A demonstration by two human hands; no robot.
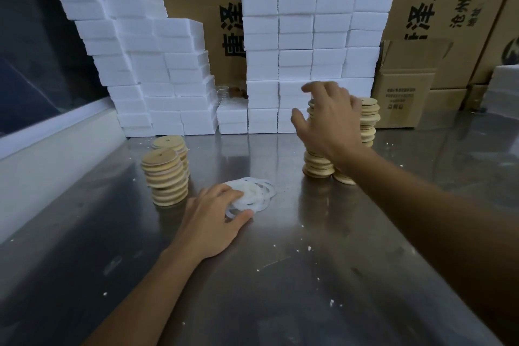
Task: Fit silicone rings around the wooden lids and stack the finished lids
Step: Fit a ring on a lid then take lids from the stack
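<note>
Steel table, pale crumbs scattered over it. Silicone rings lie in a loose pile mid-table. L hand rests on the pile's near-left side, fingers and thumb spread, fingertips on the rings; can't tell if it's pinching one. R hand is up at a tall stack of wooden lids toward the table's far edge, right of centre, fingers apart and curled around the stack's upper part; contact w/ the lids is hidden behind the hand. Second lid stack just behind-right of it. Two more lid stacks sit left of the rings. White foam blocks are piled along the far edge, cardboard boxes behind them.
</note>
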